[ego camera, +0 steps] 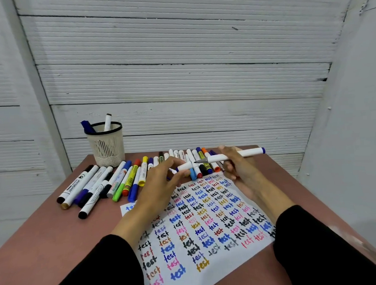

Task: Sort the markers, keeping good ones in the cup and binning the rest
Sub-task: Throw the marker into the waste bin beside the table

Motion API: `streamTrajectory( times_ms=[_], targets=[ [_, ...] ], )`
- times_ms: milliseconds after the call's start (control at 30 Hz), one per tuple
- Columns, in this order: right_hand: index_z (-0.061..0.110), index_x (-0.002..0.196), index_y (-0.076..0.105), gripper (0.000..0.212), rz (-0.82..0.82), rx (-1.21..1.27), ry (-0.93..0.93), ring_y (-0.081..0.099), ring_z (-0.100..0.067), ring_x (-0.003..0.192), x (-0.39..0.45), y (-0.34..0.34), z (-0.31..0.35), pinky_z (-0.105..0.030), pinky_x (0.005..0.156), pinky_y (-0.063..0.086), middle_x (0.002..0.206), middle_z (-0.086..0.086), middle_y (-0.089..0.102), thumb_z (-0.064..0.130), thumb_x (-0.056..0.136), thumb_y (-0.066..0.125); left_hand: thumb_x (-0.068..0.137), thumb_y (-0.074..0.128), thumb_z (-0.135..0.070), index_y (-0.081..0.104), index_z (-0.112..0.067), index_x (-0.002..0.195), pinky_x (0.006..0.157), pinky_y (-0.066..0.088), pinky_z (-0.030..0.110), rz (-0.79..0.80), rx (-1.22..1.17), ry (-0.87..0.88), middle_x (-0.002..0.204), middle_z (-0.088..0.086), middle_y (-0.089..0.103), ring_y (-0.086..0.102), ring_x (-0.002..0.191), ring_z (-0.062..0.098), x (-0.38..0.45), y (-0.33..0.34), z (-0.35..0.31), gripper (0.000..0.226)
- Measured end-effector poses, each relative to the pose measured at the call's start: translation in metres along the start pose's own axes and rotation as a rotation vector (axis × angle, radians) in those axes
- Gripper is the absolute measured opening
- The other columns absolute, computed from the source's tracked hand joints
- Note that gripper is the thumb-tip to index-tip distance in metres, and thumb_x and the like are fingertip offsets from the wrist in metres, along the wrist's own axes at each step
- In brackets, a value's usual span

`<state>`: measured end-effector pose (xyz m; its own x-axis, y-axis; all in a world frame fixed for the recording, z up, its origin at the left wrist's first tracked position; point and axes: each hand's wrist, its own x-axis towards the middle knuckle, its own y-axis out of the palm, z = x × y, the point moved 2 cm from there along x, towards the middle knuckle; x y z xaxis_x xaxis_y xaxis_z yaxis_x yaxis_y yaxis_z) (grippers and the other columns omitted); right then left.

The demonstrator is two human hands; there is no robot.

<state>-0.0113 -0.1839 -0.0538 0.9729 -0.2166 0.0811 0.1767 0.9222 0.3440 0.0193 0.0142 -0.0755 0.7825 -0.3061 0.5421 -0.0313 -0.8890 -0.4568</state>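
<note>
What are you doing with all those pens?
A person is testing markers. The right hand holds an uncapped white marker, its tip bare, and the left hand holds its cap close by the tip. Under the hands lies a sheet of paper covered in the word "test" in many colours. More markers lie in a row across the table. The mesh cup at the back holds just two so far.

head view | looks forward-down at table [58, 245] | close (wide-angle) | wall behind
</note>
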Motion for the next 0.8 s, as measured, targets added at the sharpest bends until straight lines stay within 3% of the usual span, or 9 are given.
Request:
streamTrajectory(
  times_ms=[167,267,367,467,600,667,800],
  targets=[
    [0.016,0.067,0.049,0.029,0.033,-0.047,-0.045,0.03,-0.005,0.038,-0.001,0.001,0.001,-0.015,0.035,0.026,0.047,0.003,0.04,0.024,0.078,0.074,0.089,0.065,-0.027,0.061,-0.033,0.095,0.062,0.051,0.017,0.017,-0.022,-0.006,0.081,-0.011,0.065,0.062,0.066,0.001,0.0,0.001,0.0,0.01],
    [0.012,0.074,0.053,0.029,0.124,-0.078,-0.033,0.034,-0.006,0.039,-0.003,0.005,0.0,-0.016,0.037,0.029,0.05,0.001,0.047,0.033,0.074,0.073,0.087,0.066,-0.028,0.06,-0.038,0.092,0.058,0.048,0.014,0.027,-0.021,-0.009,0.073,-0.014,0.063,0.059,0.064,0.001,0.0,0.001,-0.003,0.013],
    [0.005,0.098,0.063,0.045,0.192,-0.045,0.054,0.034,-0.011,0.044,-0.002,0.006,-0.001,-0.022,0.042,0.032,0.059,-0.007,0.057,0.047,0.094,0.049,0.088,0.065,-0.027,0.064,-0.031,0.099,0.058,0.047,0.015,0.015,-0.028,-0.013,0.073,-0.013,0.063,0.059,0.063,0.001,-0.001,0.001,-0.002,0.011],
    [0.005,0.096,0.062,0.04,0.164,-0.039,0.061,0.034,-0.012,0.043,0.0,0.003,0.001,-0.023,0.042,0.033,0.065,-0.013,0.064,0.035,0.098,0.036,0.089,0.064,-0.024,0.065,-0.026,0.103,0.059,0.047,0.013,-0.004,-0.066,-0.033,0.079,-0.012,0.064,0.061,0.066,-0.005,0.0,0.0,-0.002,0.013],
    [0.001,0.093,0.062,0.025,0.094,-0.08,0.012,0.038,-0.008,0.042,0.003,-0.002,0.002,-0.019,0.04,0.036,0.063,-0.004,0.061,0.026,0.092,0.058,0.091,0.061,-0.027,0.059,-0.039,0.094,0.058,0.05,0.019,-0.018,-0.09,-0.05,0.074,-0.006,0.064,0.06,0.062,0.001,0.0,-0.001,-0.003,0.012],
    [-0.002,0.099,0.062,0.031,0.126,-0.112,0.006,0.044,-0.008,0.047,0.003,-0.007,0.007,-0.017,0.042,0.039,0.063,-0.001,0.058,0.022,0.081,0.07,0.093,0.059,-0.026,0.061,-0.032,0.098,0.057,0.048,0.016,-0.055,-0.144,-0.086,0.072,-0.002,0.062,0.058,0.061,0.001,0.002,-0.005,-0.002,0.008],
    [0.012,0.096,0.072,0.013,0.198,-0.539,-0.226,0.054,-0.013,0.058,-0.004,-0.002,0.009,-0.021,0.05,0.045,0.074,-0.002,0.068,0.013,0.083,0.073,0.094,0.058,-0.019,0.066,-0.021,0.102,0.065,0.053,0.019,-0.107,-0.351,-0.179,0.082,-0.002,0.063,0.06,0.069,0.002,0.013,-0.021,0.0,0.011]
  ],
)
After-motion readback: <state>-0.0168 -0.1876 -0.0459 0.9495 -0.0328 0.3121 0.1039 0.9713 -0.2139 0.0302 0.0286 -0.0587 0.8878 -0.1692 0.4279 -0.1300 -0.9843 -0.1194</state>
